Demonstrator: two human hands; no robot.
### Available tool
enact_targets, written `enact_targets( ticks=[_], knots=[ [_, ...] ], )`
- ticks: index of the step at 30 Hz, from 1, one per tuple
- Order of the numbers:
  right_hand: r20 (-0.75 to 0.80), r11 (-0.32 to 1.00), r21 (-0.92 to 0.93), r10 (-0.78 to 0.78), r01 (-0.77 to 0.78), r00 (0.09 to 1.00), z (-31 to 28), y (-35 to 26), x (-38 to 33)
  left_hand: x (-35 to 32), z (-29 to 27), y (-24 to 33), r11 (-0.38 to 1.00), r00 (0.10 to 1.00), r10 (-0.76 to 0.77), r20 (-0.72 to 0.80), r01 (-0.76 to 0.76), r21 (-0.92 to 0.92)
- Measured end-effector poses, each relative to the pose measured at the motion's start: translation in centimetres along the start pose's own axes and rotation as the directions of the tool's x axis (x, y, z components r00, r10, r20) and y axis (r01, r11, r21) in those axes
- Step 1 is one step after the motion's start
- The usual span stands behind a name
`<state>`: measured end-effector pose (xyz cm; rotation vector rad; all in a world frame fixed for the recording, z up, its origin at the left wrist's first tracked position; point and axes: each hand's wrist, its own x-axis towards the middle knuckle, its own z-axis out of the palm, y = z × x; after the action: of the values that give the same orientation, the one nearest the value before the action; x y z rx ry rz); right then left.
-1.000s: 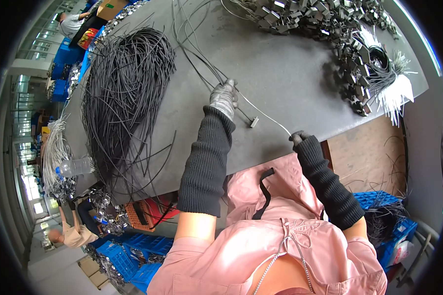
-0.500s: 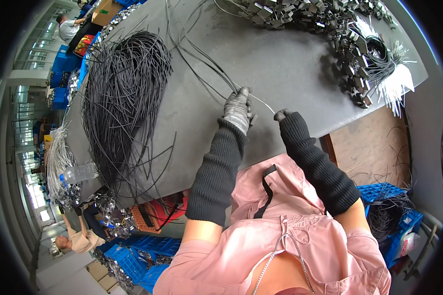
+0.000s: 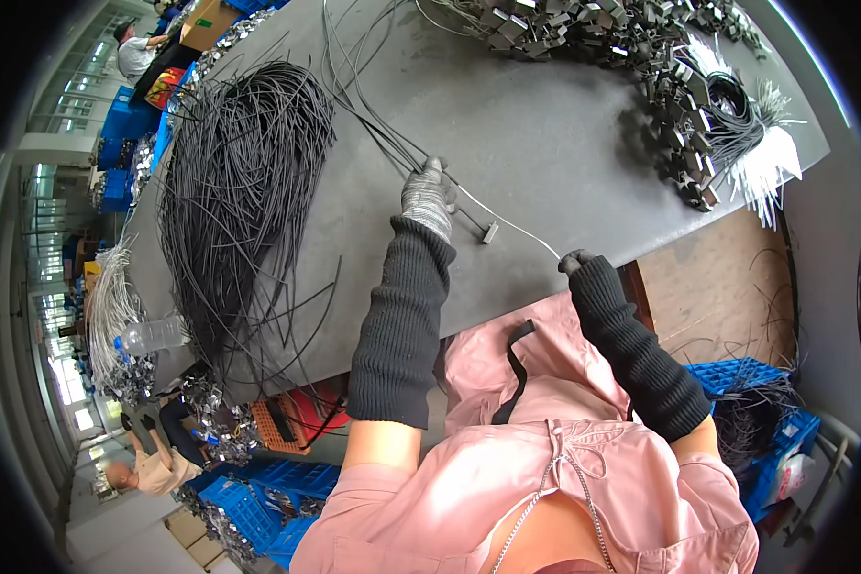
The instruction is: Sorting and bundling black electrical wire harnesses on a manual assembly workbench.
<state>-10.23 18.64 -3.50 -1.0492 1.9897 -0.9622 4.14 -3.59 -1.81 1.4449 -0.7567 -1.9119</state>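
Observation:
My left hand (image 3: pixel 429 196), in a grey glove, is closed around several dark cables (image 3: pixel 378 134) above the grey table. Those cables run off toward the far edge. From this hand a thin white wire (image 3: pixel 507 222) stretches to the right, slightly curved. Its other end is pinched in my gloved right hand (image 3: pixel 575 261), close to the table's near edge. A small metal block (image 3: pixel 490 233) hangs or lies between the two hands, on a short dark cable that comes out by my left hand; whether it touches the table I cannot tell.
A large heap of black cables (image 3: pixel 249 182) covers the table's left side. Metal blocks (image 3: pixel 684 124) line the far right, beside a bundle of white-ended wires (image 3: pixel 765 158). A plastic bottle (image 3: pixel 153 337) lies at the left edge. A blue crate (image 3: pixel 784 435) stands at lower right.
My left hand has moved left with the cables, and my right hand slightly right and nearer. The white wire between them is longer, and the metal block now shows clear of my left hand.

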Motion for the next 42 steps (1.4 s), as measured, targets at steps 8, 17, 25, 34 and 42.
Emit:
enact_targets(
  ticks=[8,17,25,34,42],
  knots=[
    [0.064,0.987,-0.081,-0.132,0.137,0.989,1.8,-1.4,1.6,-2.2,1.5,-3.6,0.995,0.998,-0.055,-0.02,0.057,0.086],
    [0.023,0.689,0.685,0.305,-0.237,0.952,4.7,-2.6,6.3,-2.4,2.3,-3.8,0.978,0.986,-0.166,0.021,0.162,0.128],
    [-0.061,0.914,0.401,0.088,-0.056,0.994,8.1,-5.4,9.3,-1.4,0.7,-5.1,0.848,1.0,0.013,0.021,-0.022,0.529],
    [-0.073,0.974,0.205,0.116,-0.099,0.991,1.7,2.4,17.6,1.0,-8.7,-6.9,0.774,0.877,0.404,-0.261,-0.176,0.608],
    [-0.158,0.997,-0.026,-0.072,0.069,0.985,-3.0,2.6,30.1,0.1,-10.0,-6.9,0.94,0.97,0.243,-0.031,-0.227,0.255]
  ],
)
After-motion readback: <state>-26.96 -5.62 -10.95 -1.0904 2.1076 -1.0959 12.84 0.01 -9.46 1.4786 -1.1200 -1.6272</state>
